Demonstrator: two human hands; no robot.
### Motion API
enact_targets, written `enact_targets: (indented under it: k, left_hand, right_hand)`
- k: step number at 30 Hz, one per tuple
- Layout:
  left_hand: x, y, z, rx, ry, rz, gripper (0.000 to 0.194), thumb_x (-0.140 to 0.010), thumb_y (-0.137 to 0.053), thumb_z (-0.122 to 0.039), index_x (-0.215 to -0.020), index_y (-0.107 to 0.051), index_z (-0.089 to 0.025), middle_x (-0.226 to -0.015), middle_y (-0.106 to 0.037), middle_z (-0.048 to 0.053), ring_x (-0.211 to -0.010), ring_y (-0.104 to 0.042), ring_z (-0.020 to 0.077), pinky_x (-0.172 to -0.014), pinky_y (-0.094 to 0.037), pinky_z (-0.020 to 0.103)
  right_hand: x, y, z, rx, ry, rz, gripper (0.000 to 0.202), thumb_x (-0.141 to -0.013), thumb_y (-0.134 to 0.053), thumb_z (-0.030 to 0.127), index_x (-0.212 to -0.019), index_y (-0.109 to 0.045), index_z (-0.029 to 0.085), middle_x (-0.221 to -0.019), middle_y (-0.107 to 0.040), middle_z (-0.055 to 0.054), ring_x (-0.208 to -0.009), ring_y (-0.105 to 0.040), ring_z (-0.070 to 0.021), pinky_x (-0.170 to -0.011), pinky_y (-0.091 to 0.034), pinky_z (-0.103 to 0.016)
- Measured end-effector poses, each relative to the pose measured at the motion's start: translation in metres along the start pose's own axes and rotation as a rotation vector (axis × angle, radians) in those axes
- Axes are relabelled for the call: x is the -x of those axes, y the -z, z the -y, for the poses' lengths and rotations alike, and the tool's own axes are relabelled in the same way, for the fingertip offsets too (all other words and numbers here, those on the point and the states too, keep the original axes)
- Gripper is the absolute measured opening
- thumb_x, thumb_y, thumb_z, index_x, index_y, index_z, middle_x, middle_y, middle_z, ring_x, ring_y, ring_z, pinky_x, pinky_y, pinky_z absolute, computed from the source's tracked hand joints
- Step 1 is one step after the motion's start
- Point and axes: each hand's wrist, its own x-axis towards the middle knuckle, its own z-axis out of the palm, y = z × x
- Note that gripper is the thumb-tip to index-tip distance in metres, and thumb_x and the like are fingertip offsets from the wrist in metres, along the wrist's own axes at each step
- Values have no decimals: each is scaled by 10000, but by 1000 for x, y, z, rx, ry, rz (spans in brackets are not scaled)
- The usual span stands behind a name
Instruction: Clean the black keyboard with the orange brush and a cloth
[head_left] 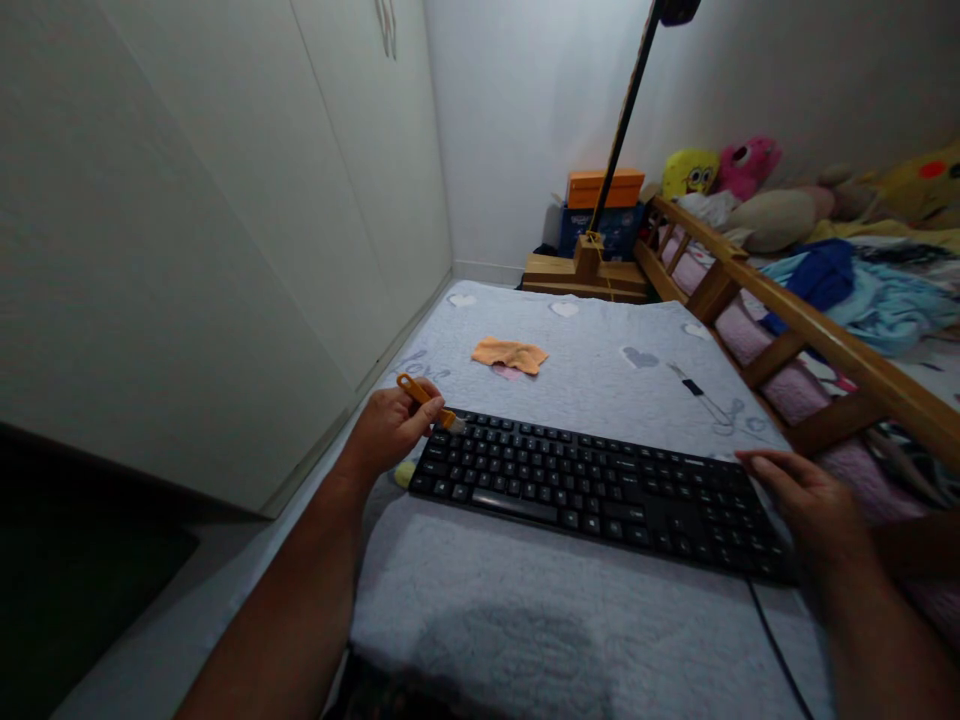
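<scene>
Left hand (397, 422): one brush (448, 419), seemingly touching one keyboard (577, 480).

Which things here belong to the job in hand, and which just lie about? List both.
In use:
brush, in left hand
keyboard, right hand at its end

Apparently lying about:
orange cloth and wire tool, untouched, possibly related
yellow toy
pink toy
orange box

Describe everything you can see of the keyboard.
The keyboard is black and plastic-looking, with pale key markings and a number pad at its right end. It lies keys up, slightly askew, on the heart-patterned cover. A dark cable shows below its near edge. The right hand apparently touches its right end; the left hand holds a brush, bristles at its far-left keys.
</scene>
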Motion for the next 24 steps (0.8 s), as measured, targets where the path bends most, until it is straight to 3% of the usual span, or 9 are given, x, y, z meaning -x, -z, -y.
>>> enact_targets:
  k: [7, 17, 24]
  left_hand:
    - [1, 4, -2, -36, 36, 94, 297, -906, -483, -396, -745, -595, -173, -606, -631, -12, -496, -602, 129, -526, -460, 236]
    - [1, 7, -5, -112, 41, 61, 304, -883, -465, -398, -684, -573, -194, -523, -575, -18, -512, -560, 146, -498, -395, 239]
    - [3, 9, -3, 4, 88, 71, 294, -870, -488, -392, -661, -544, -193, -514, -538, -34, -469, -514, 125, -480, -398, 237]
  right_hand:
    - [3, 0, 10, 9, 12, -14, 419, -679, -661, 554, -889, -768, 207, -971, -772, -83, -1005, -680, -351, -933, -490, -445]
    - [3, 1, 11, 6, -17, -1, 449, -652, -657, 571, -885, -760, 201, -975, -763, -90, -1021, -667, -360, -955, -471, -461]
    - [3, 1, 9, 15, -6, 2, 435, -683, -642, 571, -894, -750, 206, -978, -757, -88, -1033, -663, -351, -958, -466, -454]
